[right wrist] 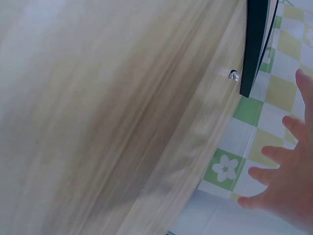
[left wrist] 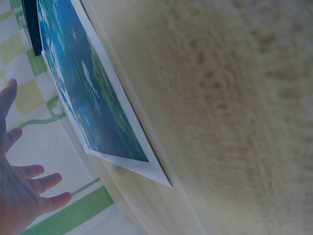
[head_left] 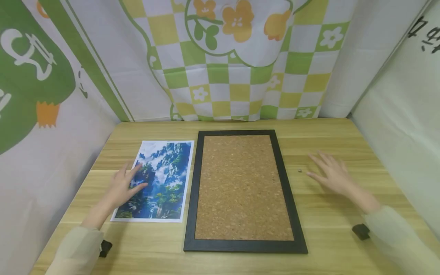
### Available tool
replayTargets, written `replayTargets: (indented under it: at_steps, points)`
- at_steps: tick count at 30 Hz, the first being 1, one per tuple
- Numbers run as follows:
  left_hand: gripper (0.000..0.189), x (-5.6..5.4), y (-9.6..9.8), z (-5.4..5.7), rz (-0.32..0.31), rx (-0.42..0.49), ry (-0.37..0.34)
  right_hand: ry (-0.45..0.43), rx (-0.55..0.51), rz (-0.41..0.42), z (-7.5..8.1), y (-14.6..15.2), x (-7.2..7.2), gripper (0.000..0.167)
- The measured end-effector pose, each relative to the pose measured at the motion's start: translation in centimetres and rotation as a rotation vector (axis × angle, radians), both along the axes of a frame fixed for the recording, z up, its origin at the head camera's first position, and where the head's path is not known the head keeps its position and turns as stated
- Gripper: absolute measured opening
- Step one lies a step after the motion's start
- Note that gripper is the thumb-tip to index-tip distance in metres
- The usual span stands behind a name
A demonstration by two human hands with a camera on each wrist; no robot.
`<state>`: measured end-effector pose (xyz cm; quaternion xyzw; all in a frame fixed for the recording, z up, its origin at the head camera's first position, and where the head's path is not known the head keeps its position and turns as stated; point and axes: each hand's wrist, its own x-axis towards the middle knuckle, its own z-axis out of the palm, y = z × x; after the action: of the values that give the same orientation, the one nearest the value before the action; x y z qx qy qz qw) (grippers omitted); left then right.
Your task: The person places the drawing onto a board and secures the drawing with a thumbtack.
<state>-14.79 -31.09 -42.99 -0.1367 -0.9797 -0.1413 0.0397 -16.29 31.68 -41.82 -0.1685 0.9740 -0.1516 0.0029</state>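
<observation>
In the head view my left hand [head_left: 122, 185] spreads its fingers over the left side of a landscape print [head_left: 172, 179] with a white border. The left wrist view shows that hand [left wrist: 22, 188] raised above the table, fingers apart and nothing held. To the right of the print lies a cork board [head_left: 240, 191] in a black frame. My right hand [head_left: 331, 173] hovers right of the board, fingers spread. Just beyond its fingertips sits a small shiny metal piece [head_left: 300, 170]. In the right wrist view the same metal piece [right wrist: 234, 75] is close to the black frame [right wrist: 254, 49].
Everything lies on a light wooden table [head_left: 330, 236]. A checked cloth [head_left: 237, 88] with flowers hangs along the back edge, and printed fabric walls [head_left: 398, 99] close in both sides. A dark wrist device [head_left: 361, 231] sits below each sleeve.
</observation>
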Motion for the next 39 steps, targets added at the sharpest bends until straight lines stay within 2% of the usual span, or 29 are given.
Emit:
replayTargets:
  at_steps: [7,13,18,29,39]
  points:
    - [0.065,0.0,-1.2,0.0,0.041,0.077,-0.084,-0.006,-0.064,0.052,0.0,-0.1,-0.8,0.065]
    - [0.064,0.0,-2.2,-0.4,0.083,0.158,-0.177,-0.041,-0.17,0.085,-0.2,-0.3,-1.5,0.06]
    - [0.064,-0.1,-2.5,-0.5,0.118,0.197,-0.236,-0.078,-0.209,0.082,-0.5,-0.2,-2.0,0.056]
    - [0.05,-0.2,-2.9,-1.1,0.133,0.216,-0.262,-0.197,-0.267,0.072,-1.1,-0.5,-3.0,0.037]
    - [0.041,-0.6,-3.1,-1.6,0.147,0.247,-0.284,-0.178,-0.246,0.08,-1.8,-1.1,-3.9,0.027]
